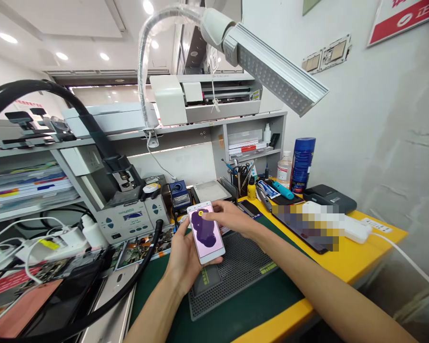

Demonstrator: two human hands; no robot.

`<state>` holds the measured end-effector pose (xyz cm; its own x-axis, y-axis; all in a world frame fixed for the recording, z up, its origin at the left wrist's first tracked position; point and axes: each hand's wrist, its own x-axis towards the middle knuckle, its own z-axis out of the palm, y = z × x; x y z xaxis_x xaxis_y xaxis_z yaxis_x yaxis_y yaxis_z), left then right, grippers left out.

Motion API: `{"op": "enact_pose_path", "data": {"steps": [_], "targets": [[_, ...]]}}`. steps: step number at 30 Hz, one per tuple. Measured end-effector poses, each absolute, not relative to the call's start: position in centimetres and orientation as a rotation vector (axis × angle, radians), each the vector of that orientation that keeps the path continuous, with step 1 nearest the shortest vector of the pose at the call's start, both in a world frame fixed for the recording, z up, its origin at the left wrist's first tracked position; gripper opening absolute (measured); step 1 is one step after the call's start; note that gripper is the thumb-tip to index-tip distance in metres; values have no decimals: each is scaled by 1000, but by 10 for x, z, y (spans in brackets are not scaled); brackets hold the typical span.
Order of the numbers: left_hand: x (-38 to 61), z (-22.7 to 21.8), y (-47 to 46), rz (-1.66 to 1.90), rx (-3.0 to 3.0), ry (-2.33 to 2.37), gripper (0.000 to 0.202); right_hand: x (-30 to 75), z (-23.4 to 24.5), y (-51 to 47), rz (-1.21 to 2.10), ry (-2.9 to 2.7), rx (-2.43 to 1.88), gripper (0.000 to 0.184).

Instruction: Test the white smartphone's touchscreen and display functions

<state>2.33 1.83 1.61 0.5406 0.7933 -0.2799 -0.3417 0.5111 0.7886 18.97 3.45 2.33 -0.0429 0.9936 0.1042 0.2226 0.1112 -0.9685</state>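
Note:
A white smartphone with a lit pink screen showing a dark purple blotch rests in my left hand, whose fingers wrap round its edges. It is held above a dark ribbed work mat on the green bench top. My right hand reaches in from the right, fingers loosely curled, with a fingertip touching the top of the screen near a yellow dot.
A grey soldering station and circuit boards lie to the left, with a thick black hose arching over. A desk lamp hangs overhead. A blue canister, tools, a dark tablet and a white power strip sit right.

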Motion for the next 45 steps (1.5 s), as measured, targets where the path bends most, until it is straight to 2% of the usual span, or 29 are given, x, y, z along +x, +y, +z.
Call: {"op": "enact_pose_path", "data": {"steps": [5, 12, 18, 22, 29, 35, 39, 45], "targets": [[21, 18, 18, 770, 739, 691, 57, 199, 24, 35, 1013, -1469, -1248, 42], [17, 21, 24, 789, 748, 741, 59, 196, 21, 25, 1188, -1717, -1159, 38], [21, 18, 20, 778, 811, 765, 60, 198, 22, 30, 1112, -1603, -1137, 37], [22, 18, 17, 745, 813, 697, 62, 201, 26, 30, 1093, -1534, -1153, 41], [13, 24, 23, 763, 748, 681, 62, 206, 24, 22, 1344, -1796, -1227, 51], [17, 20, 18, 747, 809, 658, 58, 201, 29, 23, 1221, -1532, -1102, 39], [17, 23, 16, 754, 791, 642, 56, 200, 30, 23, 1159, -1472, -1116, 41], [10, 29, 22, 799, 744, 668, 61, 201, 27, 20, 1311, -1740, -1206, 43]]}}
